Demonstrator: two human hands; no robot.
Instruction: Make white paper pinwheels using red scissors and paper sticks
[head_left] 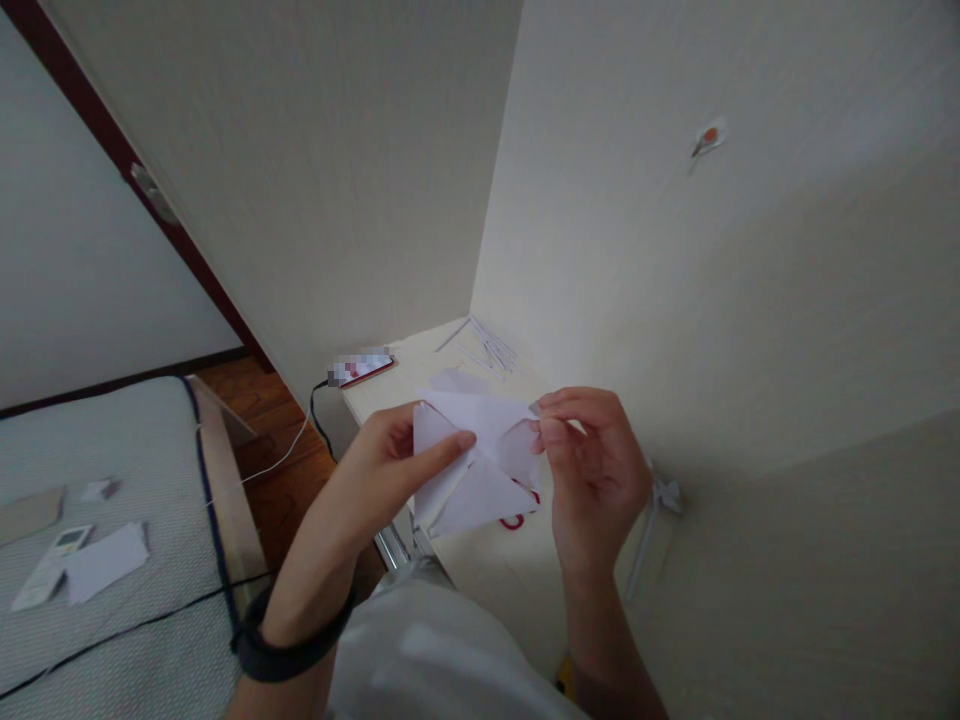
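Note:
A white piece of paper (480,490), cut or folded into several pointed flaps, is held up above the small white table (487,590). My left hand (397,465) grips its left side, the thumb lying across the front near the middle and the other fingers mostly hidden behind. At the upper right corner, my right hand (592,450) pinches a flap between thumb and fingertips. Partly hidden below the paper are the red handles of scissors (513,521) on the table.
Thin white sticks or strips (487,345) lie at the table's far corner. A phone (364,368) with a cable sits at the left edge. To the right is a white paper pinwheel-like piece on a stick (664,492). A bed (165,450) at left holds a remote (56,570) and paper (109,562).

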